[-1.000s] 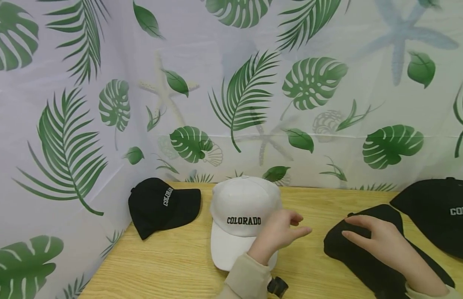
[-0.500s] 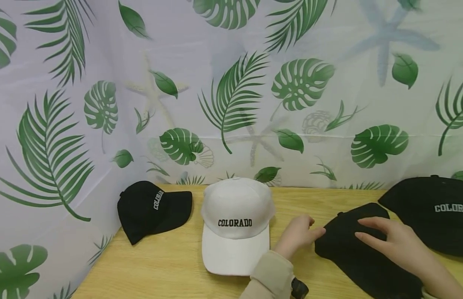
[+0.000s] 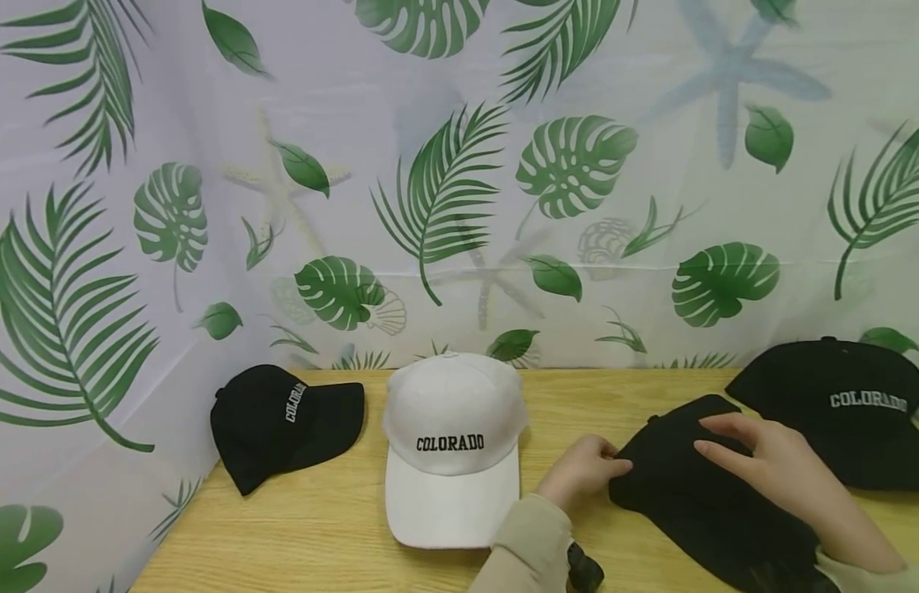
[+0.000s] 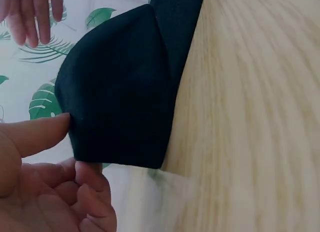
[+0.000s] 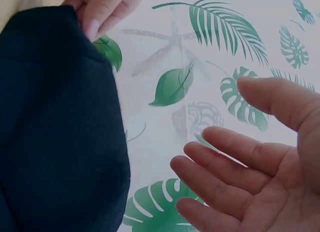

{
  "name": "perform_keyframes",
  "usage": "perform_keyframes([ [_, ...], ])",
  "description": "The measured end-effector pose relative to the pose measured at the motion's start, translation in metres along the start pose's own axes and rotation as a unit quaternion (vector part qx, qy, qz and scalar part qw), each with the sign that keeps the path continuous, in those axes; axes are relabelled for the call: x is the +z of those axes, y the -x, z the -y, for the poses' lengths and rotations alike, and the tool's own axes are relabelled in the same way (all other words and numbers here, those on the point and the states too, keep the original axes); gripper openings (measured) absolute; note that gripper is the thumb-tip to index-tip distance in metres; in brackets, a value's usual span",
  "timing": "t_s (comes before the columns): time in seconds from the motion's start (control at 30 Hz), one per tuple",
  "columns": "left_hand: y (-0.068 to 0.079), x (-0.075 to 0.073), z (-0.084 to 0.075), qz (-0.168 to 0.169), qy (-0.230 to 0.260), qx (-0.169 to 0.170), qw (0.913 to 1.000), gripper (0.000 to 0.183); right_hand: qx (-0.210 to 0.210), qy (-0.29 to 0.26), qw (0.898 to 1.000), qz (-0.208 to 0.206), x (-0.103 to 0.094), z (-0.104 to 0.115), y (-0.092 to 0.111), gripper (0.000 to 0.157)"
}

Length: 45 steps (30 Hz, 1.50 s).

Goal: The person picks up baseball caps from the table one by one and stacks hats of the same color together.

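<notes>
A black cap (image 3: 715, 502) lies on the table at the right, its crown toward the left and back. My left hand (image 3: 581, 471) pinches the edge of that cap at its left end. In the left wrist view, the thumb (image 4: 45, 134) is on the cap's edge and the curled fingers (image 4: 95, 192) are at its lower corner. Over the cap is my right hand (image 3: 781, 473), fingers extended and holding nothing. The right wrist view shows its spread fingers (image 5: 235, 177) apart from the dark cloth.
A white COLORADO cap (image 3: 452, 445) stands left of my left hand. Another black cap (image 3: 285, 428) sits at the far left and a third (image 3: 837, 412) at the back right. A leaf-print cloth (image 3: 459, 206) hangs behind the wooden table (image 3: 282, 535).
My left hand has moved right from in front of the white cap and taken hold of the black cap's edge. The head view has turned right. My right hand stays over the cap.
</notes>
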<state>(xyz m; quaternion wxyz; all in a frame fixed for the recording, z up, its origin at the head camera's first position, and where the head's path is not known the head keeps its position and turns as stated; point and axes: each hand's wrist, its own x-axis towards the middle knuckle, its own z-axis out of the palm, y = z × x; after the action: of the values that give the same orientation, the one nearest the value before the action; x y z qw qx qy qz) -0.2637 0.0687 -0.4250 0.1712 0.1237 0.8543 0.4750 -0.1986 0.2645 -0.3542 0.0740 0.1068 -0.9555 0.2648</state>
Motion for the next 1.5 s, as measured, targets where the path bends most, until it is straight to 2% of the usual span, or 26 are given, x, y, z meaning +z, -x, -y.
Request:
perform_keyframes([
  [0.17, -0.001, -0.003, 0.002, 0.002, 0.072, 0.036, 0.9968, 0.021, 0.013, 0.001, 1.000, 0.002, -0.004, -0.006, -0.003, 0.049],
  [0.3, -0.002, -0.007, 0.000, 0.003, 0.178, 0.054, 0.9826, 0.018, 0.024, -0.018, 1.000, 0.004, -0.009, -0.011, -0.003, 0.049],
  [0.37, -0.003, -0.010, -0.002, -0.017, 0.204, 0.053, 0.9773, 0.019, 0.026, -0.028, 0.999, 0.007, -0.011, -0.014, -0.003, 0.049],
  [0.47, -0.005, -0.017, -0.001, -0.076, 0.193, 0.032, 0.9778, 0.019, 0.030, -0.037, 0.999, 0.017, -0.012, -0.018, -0.004, 0.049],
  [0.53, -0.006, -0.022, 0.000, -0.113, 0.163, 0.014, 0.9801, 0.017, 0.037, -0.042, 0.998, 0.029, -0.011, -0.022, -0.005, 0.051],
  [0.63, -0.007, -0.027, 0.003, -0.145, 0.141, -0.008, 0.9794, 0.013, 0.044, -0.049, 0.996, 0.053, -0.007, -0.031, -0.008, 0.053],
  [0.7, -0.008, -0.029, 0.005, -0.150, 0.144, -0.015, 0.9780, 0.013, 0.048, -0.048, 0.995, 0.077, -0.004, -0.039, -0.010, 0.055],
  [0.87, -0.007, -0.027, 0.006, -0.139, 0.161, -0.012, 0.9771, 0.024, 0.047, -0.044, 0.985, 0.157, 0.008, -0.057, -0.012, 0.057],
  [0.97, -0.005, -0.026, 0.006, -0.136, 0.161, -0.007, 0.9774, 0.031, 0.024, -0.040, 0.980, 0.195, 0.014, -0.064, -0.012, 0.050],
  [1.07, -0.004, -0.025, 0.005, -0.136, 0.164, -0.001, 0.9770, 0.029, -0.011, -0.028, 0.974, 0.223, 0.019, -0.065, -0.013, 0.037],
  [1.13, -0.004, -0.025, 0.005, -0.141, 0.168, 0.006, 0.9756, 0.024, -0.032, -0.020, 0.969, 0.246, 0.021, -0.063, -0.013, 0.034],
  [1.2, -0.004, -0.025, 0.004, -0.148, 0.172, 0.011, 0.9739, 0.019, -0.033, -0.016, 0.962, 0.271, 0.024, -0.057, -0.012, 0.035],
  [1.33, -0.003, -0.025, 0.002, -0.162, 0.177, 0.015, 0.9707, 0.013, 0.005, -0.010, 0.954, 0.300, 0.032, -0.037, -0.005, 0.047],
  [1.5, -0.001, -0.027, -0.003, -0.145, 0.180, -0.008, 0.9730, 0.031, 0.039, 0.000, 0.950, 0.310, 0.045, -0.017, 0.009, 0.057],
])
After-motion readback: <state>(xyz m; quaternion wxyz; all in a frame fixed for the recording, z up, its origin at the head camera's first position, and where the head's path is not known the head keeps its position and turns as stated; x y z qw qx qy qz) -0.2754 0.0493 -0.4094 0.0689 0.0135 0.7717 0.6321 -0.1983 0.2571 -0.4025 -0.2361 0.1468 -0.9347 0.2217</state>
